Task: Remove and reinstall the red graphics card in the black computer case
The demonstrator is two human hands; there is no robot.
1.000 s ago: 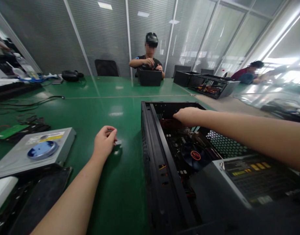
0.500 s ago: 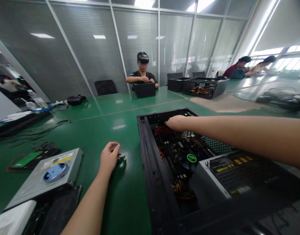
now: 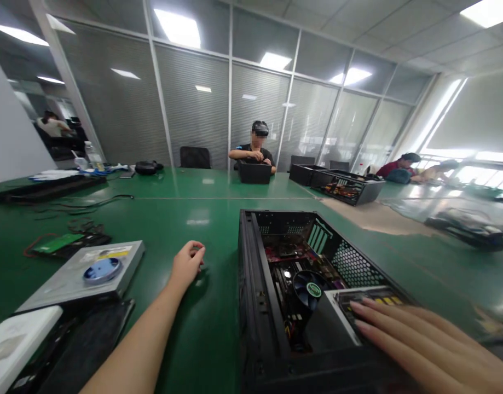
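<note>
The computer case [image 3: 264, 306] stood on the table [image 3: 165, 219] to the right of my left hand [image 3: 188, 264], and inside it the fan [image 3: 301, 291] sat beyond the power supply [image 3: 327, 323], which lay beneath my right hand [image 3: 419, 334] (touching or not, I couldn't tell). On my left lay the drive [image 3: 128, 269], a dish [image 3: 102, 270] on top and the circuit board [image 3: 59, 243] just behind. Across from me, a co-worker [image 3: 245, 152] sat behind a box [image 3: 254, 174].

Via cam I see glossy green tbl [image 3: 212, 210]; PC case [image 3: 251, 295], 5 o'clk, matt blk metal; drive [image 3: 68, 273], 8 o'clk, smooth silvery metal.
</note>
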